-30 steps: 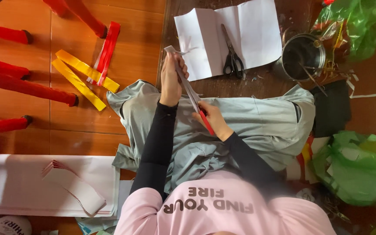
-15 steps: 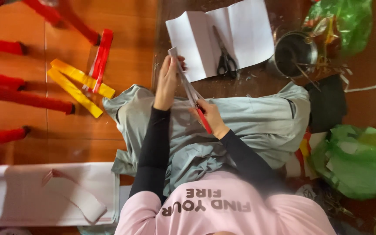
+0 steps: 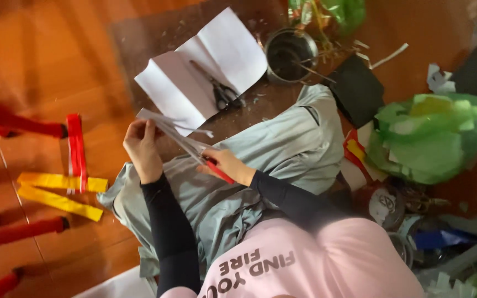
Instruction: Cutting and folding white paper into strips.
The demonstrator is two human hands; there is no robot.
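1. Two hands work one long, narrow strip of pale grey-white paper [image 3: 173, 131], which slants across the centre-left of the frame above the lap.
2. The left hand [image 3: 142, 146] pinches the strip's upper end, fingers closed tight on it.
3. The right hand [image 3: 228, 164] is wrapped around a red-handled cutting tool [image 3: 220, 173] at the strip's lower end. We cannot see the blade itself.
4. We judge the step in hand to be a lengthwise trim of the strip. A further cut calls for the left hand to hold the paper taut and the tool to run straight along the edge.
5. The strip looks thin and creased, with a loose sliver curling off its right side.
6. Above, in the upper centre, black scissors [image 3: 224, 95] lie on an unfolded white paper sheet [image 3: 172, 83], with a dark metal pot [image 3: 291, 52] just to their right.
7. Flat red and yellow paper bands [image 3: 62, 182] lie at the left on the wooden floor [image 3: 56, 66].
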